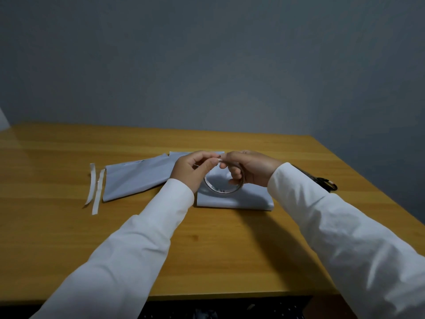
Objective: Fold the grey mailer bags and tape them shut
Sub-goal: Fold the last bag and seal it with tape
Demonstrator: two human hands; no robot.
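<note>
While your right hand (249, 169) is curling its fingers round the tape roll (224, 180) at frame centre, your left hand (193, 169) is pinching the tape's loose end at the roll's top. Both are hovering over a folded mailer (234, 199) lying on the table (69, 238). Another mailer (135, 178) is lying left of centre, two strips (95, 187) beside it. Scissors (326, 183) are peeking out behind your right sleeve.

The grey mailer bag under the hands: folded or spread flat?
Folded. The grey mailer bag lies as a compact rectangle with a doubled near edge on the table, below the tape roll held by both hands.
</note>
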